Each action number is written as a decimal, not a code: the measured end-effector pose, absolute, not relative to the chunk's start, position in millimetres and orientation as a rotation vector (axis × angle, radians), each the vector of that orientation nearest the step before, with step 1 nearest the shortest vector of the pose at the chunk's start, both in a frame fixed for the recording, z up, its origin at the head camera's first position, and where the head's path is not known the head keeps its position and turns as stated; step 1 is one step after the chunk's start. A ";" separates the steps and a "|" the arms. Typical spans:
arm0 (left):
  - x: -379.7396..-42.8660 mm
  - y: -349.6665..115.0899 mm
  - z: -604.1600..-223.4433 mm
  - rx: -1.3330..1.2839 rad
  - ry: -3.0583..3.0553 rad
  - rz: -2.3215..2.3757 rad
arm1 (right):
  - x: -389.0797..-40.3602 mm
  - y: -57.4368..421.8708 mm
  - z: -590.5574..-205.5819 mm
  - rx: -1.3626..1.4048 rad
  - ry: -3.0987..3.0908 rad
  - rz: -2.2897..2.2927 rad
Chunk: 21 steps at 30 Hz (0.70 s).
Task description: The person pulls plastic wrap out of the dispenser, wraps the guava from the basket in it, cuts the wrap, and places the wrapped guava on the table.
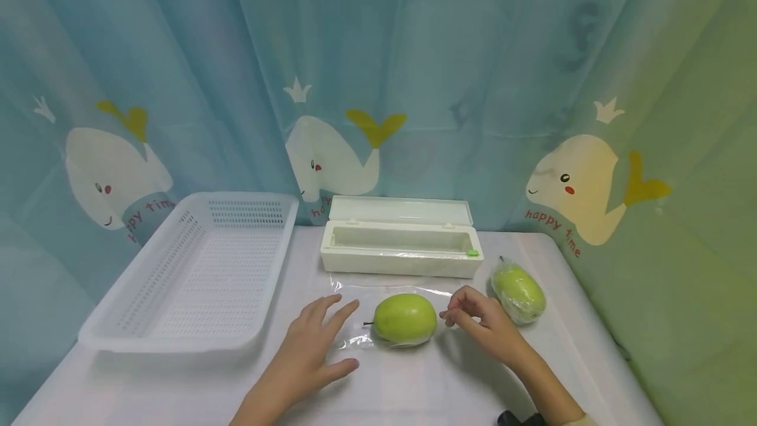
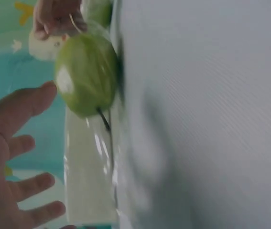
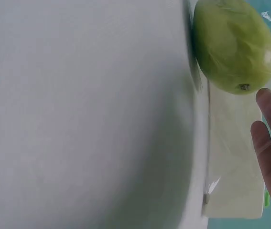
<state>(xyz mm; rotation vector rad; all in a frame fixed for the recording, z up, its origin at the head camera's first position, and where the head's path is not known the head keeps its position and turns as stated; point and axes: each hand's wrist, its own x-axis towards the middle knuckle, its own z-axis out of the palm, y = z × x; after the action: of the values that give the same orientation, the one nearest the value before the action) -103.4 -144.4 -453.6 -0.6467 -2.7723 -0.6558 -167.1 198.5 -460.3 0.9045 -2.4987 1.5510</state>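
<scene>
A green pear (image 1: 405,319) lies on its side, stem to the left, on a sheet of clear plastic wrap (image 1: 355,339). My left hand (image 1: 304,347) hovers left of the pear with fingers spread, holding nothing. To the pear's right, my right hand (image 1: 481,321) has its fingers bent and pinches the edge of the wrap. In the left wrist view some film rises from the pear (image 2: 87,74) towards that hand. The right wrist view has film across the right fingers (image 3: 269,143). A second pear (image 1: 518,291), wrapped in film, lies beyond the right hand.
Behind the pear stands a white wrap dispenser box (image 1: 402,261) with its lid raised and a green slider at its right end. A white perforated basket (image 1: 201,340) stands on the left. Patterned curtains (image 1: 437,84) enclose the white table (image 1: 378,390).
</scene>
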 end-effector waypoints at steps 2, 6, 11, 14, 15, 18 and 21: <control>-106.5 -134.0 -449.0 -0.706 -2.776 -0.697 | -167.2 197.8 -461.5 0.883 -2.489 1.591; -114.2 -108.2 -440.9 -0.802 -2.796 -0.755 | -166.1 195.9 -461.8 0.841 -2.465 1.671; -126.2 -80.5 -440.3 -0.846 -2.786 -0.733 | -166.4 190.3 -460.4 0.848 -2.411 1.735; -133.6 -68.5 -444.8 -0.836 -2.770 -0.717 | -168.9 187.3 -461.1 0.847 -2.403 1.721; -135.8 -65.1 -446.7 -0.829 -2.768 -0.712 | -169.8 186.5 -461.0 0.840 -2.407 1.717; -140.6 -56.6 -451.5 -0.806 -2.762 -0.687 | -171.9 183.3 -459.4 0.813 -2.418 1.701; -143.8 -51.2 -454.7 -0.803 -2.721 -0.641 | -175.1 180.9 -458.4 0.761 -2.443 1.675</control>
<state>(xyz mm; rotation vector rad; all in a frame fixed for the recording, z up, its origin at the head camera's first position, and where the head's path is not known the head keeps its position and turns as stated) -143.8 -51.2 -454.7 -0.8028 -2.7210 -0.6405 -175.1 180.9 -458.4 0.7614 -2.4433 1.6754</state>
